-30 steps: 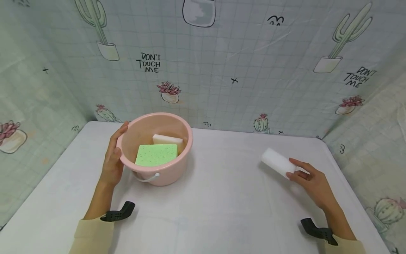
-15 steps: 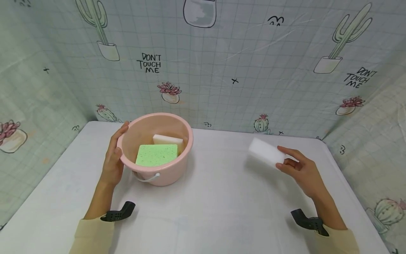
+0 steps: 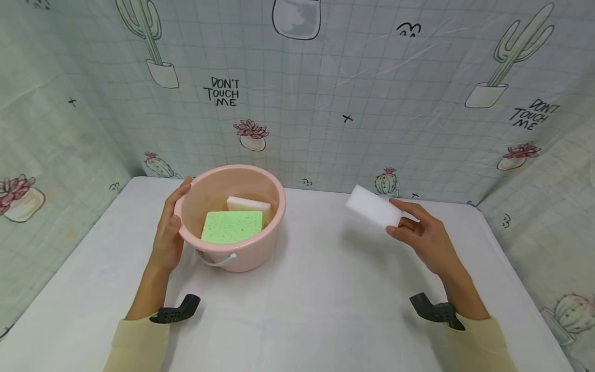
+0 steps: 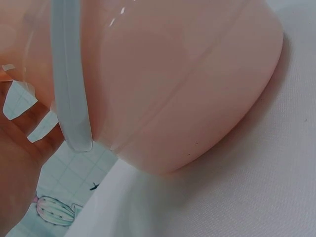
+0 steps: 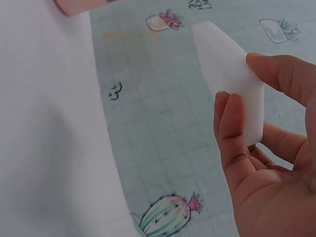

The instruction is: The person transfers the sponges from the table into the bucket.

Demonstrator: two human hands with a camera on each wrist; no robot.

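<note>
My left hand (image 3: 168, 237) holds the left side of a pink bucket (image 3: 251, 253), its fingers and thumb spread around the wall just at the rim. In the left wrist view, the fingers lie against the bucket's side (image 4: 173, 84) beside its pale handle (image 4: 69, 74). A green sponge (image 3: 231, 227) and a white sponge (image 3: 248, 204) lie inside the bucket. My right hand (image 3: 425, 235) pinches one end of a white melamine sponge (image 3: 372, 206) between thumb and fingers. This sponge (image 5: 222, 59) is raised above the table, right of the bucket, its shadow below it.
The bucket stands on a white-covered table (image 3: 316, 310). A cactus-print cloth (image 3: 316, 103) hangs along the back and both sides. Each wrist wears a black camera mount (image 3: 176, 310).
My right hand has carried the white melamine sponge up and leftward, nearer the bucket. My left hand and the bucket have kept their place.
</note>
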